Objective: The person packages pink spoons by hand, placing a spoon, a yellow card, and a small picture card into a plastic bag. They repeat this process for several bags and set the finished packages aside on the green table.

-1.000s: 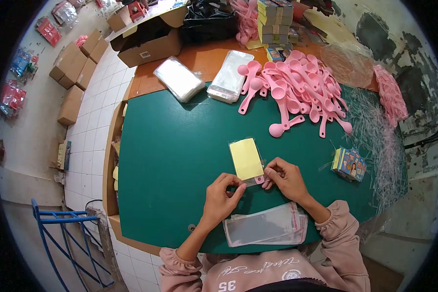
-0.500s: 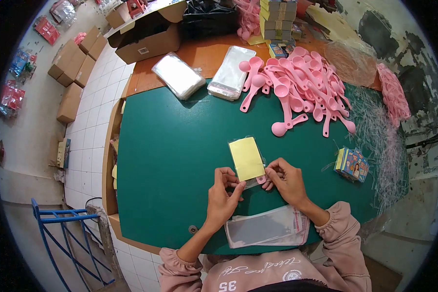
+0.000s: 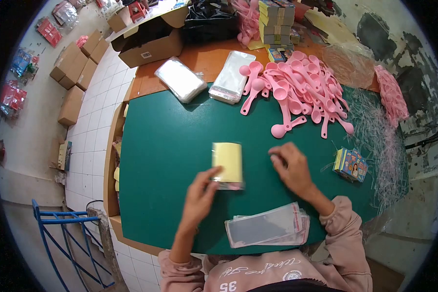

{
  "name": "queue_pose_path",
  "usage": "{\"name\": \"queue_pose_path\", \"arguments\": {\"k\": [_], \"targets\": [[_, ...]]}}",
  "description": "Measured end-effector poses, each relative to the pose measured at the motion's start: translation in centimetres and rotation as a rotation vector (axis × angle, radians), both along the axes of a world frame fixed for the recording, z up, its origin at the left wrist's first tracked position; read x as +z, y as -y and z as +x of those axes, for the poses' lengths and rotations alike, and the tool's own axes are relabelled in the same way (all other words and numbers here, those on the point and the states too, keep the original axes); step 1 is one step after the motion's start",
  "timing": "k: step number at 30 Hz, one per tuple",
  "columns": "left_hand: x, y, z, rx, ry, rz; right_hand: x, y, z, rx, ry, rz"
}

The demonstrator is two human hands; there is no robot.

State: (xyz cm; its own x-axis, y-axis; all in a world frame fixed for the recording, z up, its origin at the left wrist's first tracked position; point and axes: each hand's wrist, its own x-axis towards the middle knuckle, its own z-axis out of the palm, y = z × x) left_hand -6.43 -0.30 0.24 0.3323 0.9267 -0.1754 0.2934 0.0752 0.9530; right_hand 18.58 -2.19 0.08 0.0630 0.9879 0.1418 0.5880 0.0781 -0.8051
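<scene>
Through my remote head view, the yellow card in its clear packet [image 3: 228, 160] sits over the green tabletop [image 3: 165, 146], just ahead and to the right of the left hand [image 3: 200, 190], with its long axis running nearly straight away from the wearer. That left hand is clearly the nearer one: I see its thumb and fingers closed on the packet's lower left side, while a bit of pink shows along the near edge. I cannot tell whether the packet touches the surface or is held just above it. The left forearm reaches forward and slightly inward, the wrist below the card. The right hand [image 3: 292, 168] is well apart on the packet's other side, palm down, fingers loosely curled and partly open; I see nothing in its grip, though blur softens the fingertips. Its forearm angles in from the right. Between the forearms, at the near edge, I have flat clear sleeves [image 3: 263, 228]; pink scoops [image 3: 301, 85] lie heaped beyond the right hand, and a small printed-card stack [image 3: 350, 164] is to its right.
</scene>
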Motion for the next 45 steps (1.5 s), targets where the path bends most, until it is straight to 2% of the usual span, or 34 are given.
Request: {"name": "queue_pose_path", "arguments": {"k": [3,5,6,7,8,9,11,13,14,16,18,20,22,23,25,27,30,31,33,36,37,39,43,45], "targets": [[0.5,-2.7,-7.1,0.136,-0.328,0.36,0.4,-3.5,2.6,-0.127,0.379,0.324],[-0.5,-5.5,-13.3,0.316,-0.445,0.404,-0.5,-4.7,4.6,-0.061,0.473,0.301],[-1.8,-7.3,-16.8,0.35,-0.364,0.321,-0.9,-5.0,5.2,0.006,0.568,0.279],[-0.9,-8.4,-18.4,0.43,-0.468,0.128,-1.0,-5.0,5.4,0.01,0.564,0.273],[-2.0,-8.9,-20.2,0.437,-0.696,0.34,-1.2,-5.0,5.5,-0.026,0.493,0.246],[-1.5,-8.5,-20.1,0.443,-0.837,0.442,-1.3,-4.8,5.5,-0.065,0.424,0.219],[0.4,-7.3,-15.9,0.436,-0.754,0.664,-0.9,-3.8,5.4,-0.11,0.373,0.242],[3.5,-3.7,-7.4,0.236,-0.539,0.652,0.1,-2.7,5.3,-0.181,0.232,0.337],[4.7,-1.7,-3.3,0.013,-0.394,0.545,1.2,-1.9,4.8,-0.233,0.193,0.334],[3.7,2.3,3.2,-0.364,-0.218,0.542,2.3,-0.5,4.6,-0.263,0.18,0.368],[2.2,5.7,7.5,-0.492,-0.326,0.51,3.1,0.7,4.6,-0.309,0.111,0.427],[0.6,6.1,8.5,-0.549,-0.364,0.528,3.9,1.8,4.6,-0.304,0.017,0.421],[-0.2,5.1,8.8,-0.632,-0.194,0.314,4.0,2.5,4.8,-0.307,-0.084,0.418],[-0.2,4.6,8.5,-0.634,-0.198,0.316,3.8,2.7,5.1,-0.271,-0.17,0.396],[0.5,3.1,7.9,-0.609,-0.041,0.139,3.3,2.7,5.2,-0.231,-0.263,0.375],[1.2,2.4,7.5,-0.567,-0.089,0.085,2.9,2.4,5.3,-0.144,-0.388,0.297],[1.2,1.3,7.0,-0.611,-0.054,0.007,2.8,2.3,4.3,-0.17,-0.334,0.268],[0.8,1.1,6.8,-0.611,-0.056,0.009,3.0,2.3,3.8,-0.17,-0.336,0.27],[-0.3,0.7,6.7,-0.56,0.051,0.261,3.4,2.4,3.1,-0.195,-0.406,0.279],[-0.1,0.3,6.6,-0.554,-0.043,0.225,2.9,2.6,3.5,-0.198,-0.509,0.257],[-0.2,0.3,6.6,-0.553,-0.042,0.224,2.7,2.7,3.4,-0.198,-0.508,0.255],[-0.7,0.3,6.5,-0.471,0.052,-0.111,2.0,2.8,3.2,-0.108,-0.346,0.228],[-1.2,0.1,6.1,-0.469,0.159,-0.068,2.5,2.9,2.6,-0.041,-0.094,0.168],[-0.6,-0.3,5.9,-0.347,0.39,-0.233,2.5,2.8,2.8,-0.042,-0.08,0.159]]}}
